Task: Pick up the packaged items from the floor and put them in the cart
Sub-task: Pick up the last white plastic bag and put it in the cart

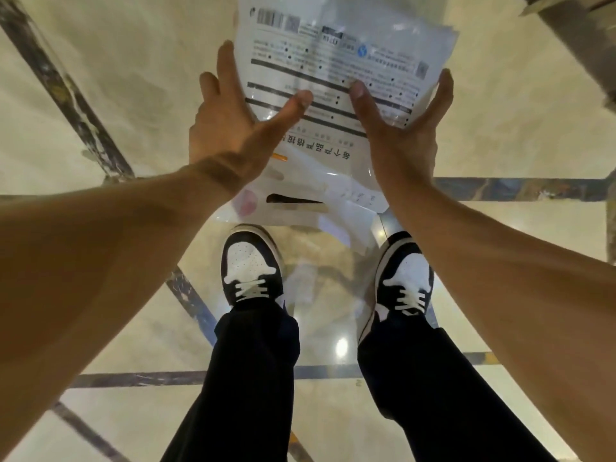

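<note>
A flat white plastic package (336, 61) with printed text, barcodes and a cut-out handle slot is held up in front of me, above the floor. My left hand (233, 121) grips its left edge, thumb on top and fingers behind. My right hand (400, 125) grips its right edge the same way. Other thin packages seem stacked behind it, their edges showing at the upper right. The cart's body is not clearly in view.
Below me lies a glossy cream marble floor (133, 78) with dark inlaid stripes. My two black-and-white sneakers (250, 265) and dark trousers stand under the package. A grey metal part (573, 38) shows at the top right corner.
</note>
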Demonstrator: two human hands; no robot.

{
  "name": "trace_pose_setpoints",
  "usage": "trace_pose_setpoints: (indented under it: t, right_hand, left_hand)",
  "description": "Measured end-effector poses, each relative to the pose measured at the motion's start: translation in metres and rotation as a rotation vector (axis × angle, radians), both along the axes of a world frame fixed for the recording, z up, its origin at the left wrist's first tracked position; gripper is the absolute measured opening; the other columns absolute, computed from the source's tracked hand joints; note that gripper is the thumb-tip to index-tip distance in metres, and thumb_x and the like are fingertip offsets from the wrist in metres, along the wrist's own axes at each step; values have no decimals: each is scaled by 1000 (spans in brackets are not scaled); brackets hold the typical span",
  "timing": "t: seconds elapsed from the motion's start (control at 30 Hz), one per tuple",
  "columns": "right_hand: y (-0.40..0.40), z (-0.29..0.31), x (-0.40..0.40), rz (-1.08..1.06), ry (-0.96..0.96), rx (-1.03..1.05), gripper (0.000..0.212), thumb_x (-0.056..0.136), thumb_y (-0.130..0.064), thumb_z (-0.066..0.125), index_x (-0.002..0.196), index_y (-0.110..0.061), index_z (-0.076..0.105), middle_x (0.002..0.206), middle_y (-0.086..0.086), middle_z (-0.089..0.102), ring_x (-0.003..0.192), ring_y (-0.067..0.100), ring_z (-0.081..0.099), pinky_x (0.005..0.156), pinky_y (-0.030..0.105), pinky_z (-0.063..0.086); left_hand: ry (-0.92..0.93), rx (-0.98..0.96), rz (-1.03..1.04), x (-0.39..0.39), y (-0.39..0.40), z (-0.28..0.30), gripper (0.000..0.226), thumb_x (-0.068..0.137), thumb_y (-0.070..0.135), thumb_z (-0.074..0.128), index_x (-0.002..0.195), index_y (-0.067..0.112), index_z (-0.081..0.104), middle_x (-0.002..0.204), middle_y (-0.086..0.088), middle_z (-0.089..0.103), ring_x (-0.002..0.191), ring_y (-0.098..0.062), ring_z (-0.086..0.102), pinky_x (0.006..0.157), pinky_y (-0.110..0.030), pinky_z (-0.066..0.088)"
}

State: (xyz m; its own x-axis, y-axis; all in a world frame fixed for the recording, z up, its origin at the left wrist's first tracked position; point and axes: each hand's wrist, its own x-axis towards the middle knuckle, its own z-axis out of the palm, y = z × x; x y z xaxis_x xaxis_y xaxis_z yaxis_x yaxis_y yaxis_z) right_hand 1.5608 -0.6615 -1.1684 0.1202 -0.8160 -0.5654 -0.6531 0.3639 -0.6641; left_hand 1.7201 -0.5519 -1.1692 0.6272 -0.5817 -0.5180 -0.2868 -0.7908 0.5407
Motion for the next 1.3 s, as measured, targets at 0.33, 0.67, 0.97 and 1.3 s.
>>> trace_pose_setpoints:
  t: [0.33,0.67,0.97,1.3]
  right_hand:
    - [8,-6,-2,-129,13,23,108,74,-70,82,159,-33,28,120,-22,66,116,8,65,105,35,53]
    - [1,66,-24,-92,76,-42,92,78,-65,82,151,-25,42,105,-29,63,105,2,64,90,21,51]
    - [4,252,-35,-128,-69,-46,89,64,-67,86,141,-42,47,119,-24,71,111,-3,69,101,31,55]
    - [-25,530,-22,-173,-219,-209,73,73,-67,84,131,-66,39,116,-29,71,104,-7,69,90,31,57]
  left_hand:
    - [214,-310,201,-3,1,-7,93,78,57,86,148,16,42,130,11,66,117,1,66,95,-24,58]
    - [203,-167,281,-27,-9,61,86,71,56,89,139,17,53,112,14,71,96,9,67,72,-1,49]
    - [243,-249,397,-47,2,261,75,72,41,94,136,29,58,114,17,75,101,10,69,88,-11,54]
    - [170,-432,214,-16,-42,540,70,61,55,88,124,42,61,103,37,70,91,15,67,67,-3,50]
